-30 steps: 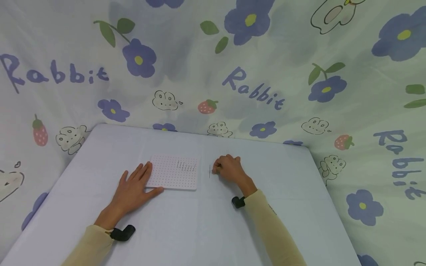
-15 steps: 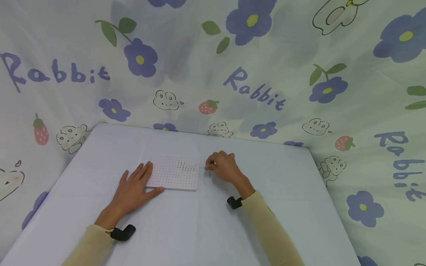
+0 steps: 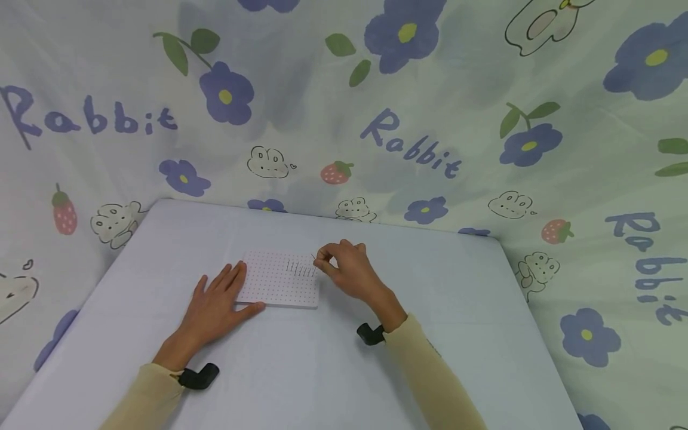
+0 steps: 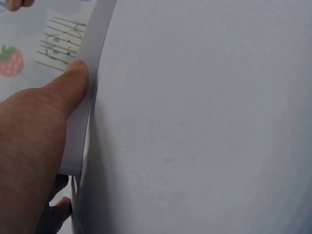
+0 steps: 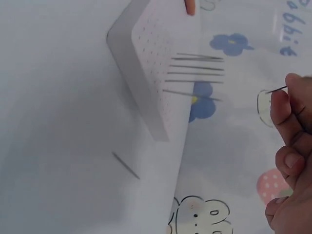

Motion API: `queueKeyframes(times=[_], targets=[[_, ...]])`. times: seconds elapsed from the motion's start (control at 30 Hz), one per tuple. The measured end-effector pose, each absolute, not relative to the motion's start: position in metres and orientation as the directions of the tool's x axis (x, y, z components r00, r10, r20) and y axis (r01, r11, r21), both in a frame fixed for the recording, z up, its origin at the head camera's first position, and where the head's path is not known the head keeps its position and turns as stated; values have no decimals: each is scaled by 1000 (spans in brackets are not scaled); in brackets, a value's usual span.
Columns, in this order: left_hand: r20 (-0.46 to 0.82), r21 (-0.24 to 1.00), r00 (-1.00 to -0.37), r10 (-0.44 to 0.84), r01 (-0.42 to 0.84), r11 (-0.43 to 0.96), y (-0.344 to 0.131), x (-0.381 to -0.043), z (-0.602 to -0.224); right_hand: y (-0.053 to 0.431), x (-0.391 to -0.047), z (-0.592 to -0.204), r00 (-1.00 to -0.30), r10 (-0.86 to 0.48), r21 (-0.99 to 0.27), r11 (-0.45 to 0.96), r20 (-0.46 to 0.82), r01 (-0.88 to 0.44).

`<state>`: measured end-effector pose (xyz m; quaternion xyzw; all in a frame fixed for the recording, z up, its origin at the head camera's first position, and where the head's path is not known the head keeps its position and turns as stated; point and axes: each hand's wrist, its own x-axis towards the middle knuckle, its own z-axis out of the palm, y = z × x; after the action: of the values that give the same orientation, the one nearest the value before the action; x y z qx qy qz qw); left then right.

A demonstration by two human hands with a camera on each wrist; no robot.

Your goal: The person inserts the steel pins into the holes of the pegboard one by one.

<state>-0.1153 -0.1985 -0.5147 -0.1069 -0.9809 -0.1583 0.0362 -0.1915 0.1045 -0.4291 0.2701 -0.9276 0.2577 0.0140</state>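
Note:
A white board [image 3: 269,286] dotted with small holes lies on the table; several thin dark pins [image 5: 195,74] stand upright in a row towards its right side. My left hand [image 3: 212,307] rests at the board's left end, fingers straight against it and thumb along the near edge; the left wrist view shows that thumb [image 4: 73,85] touching the board's side. Between thumb and fingertip my right hand [image 3: 349,269] pinches another thin pin [image 5: 277,89], held above the board's right edge. Its tip is clear of the holes.
One loose pin [image 5: 126,165] lies on the white tablecloth [image 3: 301,370] beside the board; in the head view the right hand hides it. A patterned curtain [image 3: 301,119] rises behind the table's far edge.
My right hand has lifted a pin off the cloth right of the board and carried it left to the board's right edge. The left hand has stayed in place.

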Motion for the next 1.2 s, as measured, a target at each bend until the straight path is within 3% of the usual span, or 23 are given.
queueKeyframes(times=[0.47,1.2], targets=[[83,294,-978,192,208,933,-198,-115,-511,91,-183,-442,-827,-502,-511,657,253,-555],[78,297,-976,202,216,930,-198,-115,-508,87,-189,-472,-867,-475,-483,730,149,-483]])
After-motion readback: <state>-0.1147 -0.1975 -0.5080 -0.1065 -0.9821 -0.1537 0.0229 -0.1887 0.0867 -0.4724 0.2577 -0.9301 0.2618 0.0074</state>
